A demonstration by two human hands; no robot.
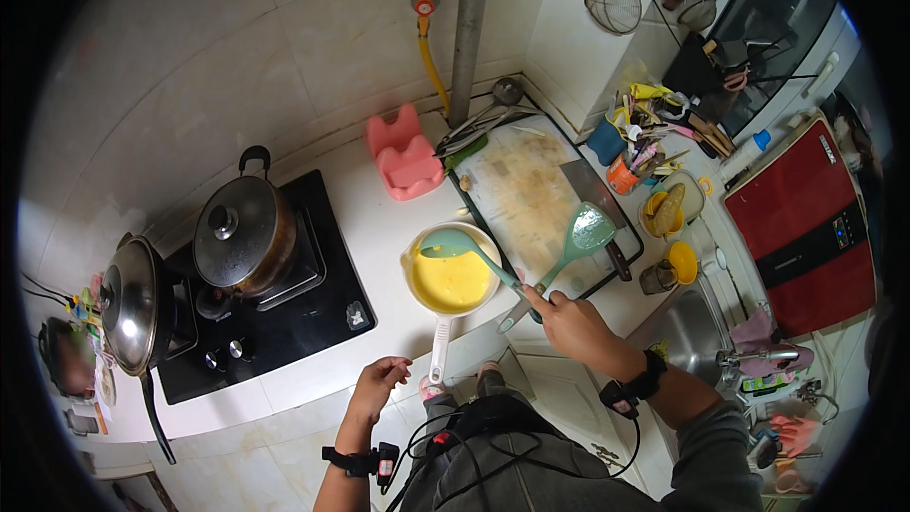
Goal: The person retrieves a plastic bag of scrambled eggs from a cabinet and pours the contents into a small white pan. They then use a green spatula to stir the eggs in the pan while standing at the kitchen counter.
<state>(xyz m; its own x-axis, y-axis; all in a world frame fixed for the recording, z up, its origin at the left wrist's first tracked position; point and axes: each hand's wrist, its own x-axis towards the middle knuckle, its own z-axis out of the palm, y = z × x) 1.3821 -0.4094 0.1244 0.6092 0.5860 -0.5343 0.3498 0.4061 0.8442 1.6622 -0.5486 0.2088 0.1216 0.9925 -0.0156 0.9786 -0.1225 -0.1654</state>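
Observation:
My right hand (576, 331) has its fingers at the handle of a green ladle (449, 243) and appears to grip it. The ladle's bowl lies over yellow liquid (451, 284), which looks like beaten egg, inside a white long-handled pan (439, 348). A green spatula (589, 231) crosses under the ladle's handle. Its blade rests over the cutting board, and its grey handle end points toward me. My left hand (382, 380) hovers at the counter's front edge, left of the pan handle, loosely curled and holding nothing visible.
A gas hob (298, 341) at left carries a lidded pot (245, 235) and a lidded frying pan (131, 306). A pink rack (405, 163) stands behind the white pan. On the cutting board (526, 178) lies a cleaver (593, 192). The sink (693, 331) is at right.

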